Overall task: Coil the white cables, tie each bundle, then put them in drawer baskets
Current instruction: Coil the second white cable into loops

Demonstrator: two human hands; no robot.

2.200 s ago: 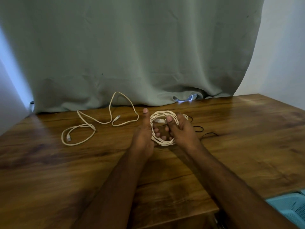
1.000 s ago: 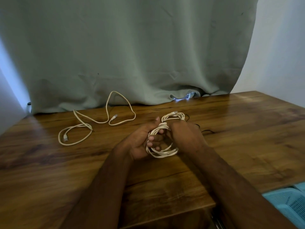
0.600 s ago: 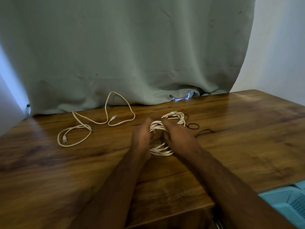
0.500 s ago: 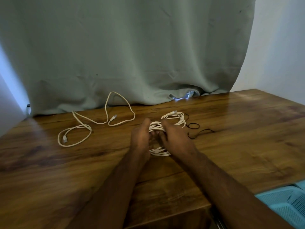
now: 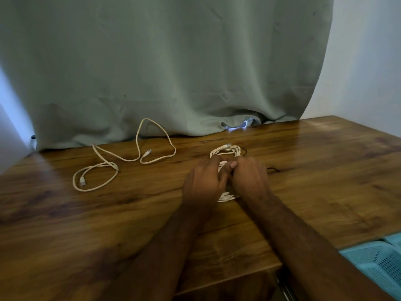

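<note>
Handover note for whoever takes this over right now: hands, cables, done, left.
Left hand and right hand: both closed on the coiled white cable bundle, held low over the brown wooden table.
Thin black tie trails on the table right of the bundle; whether it is knotted is hidden by the hands.
Second white cable lies loose and uncoiled on the table, far left.
Light blue plastic basket sits below the table's near right edge.
Done: first cable coiled.
Left: finish its tie, coil and tie the second cable, put both in baskets.
</note>
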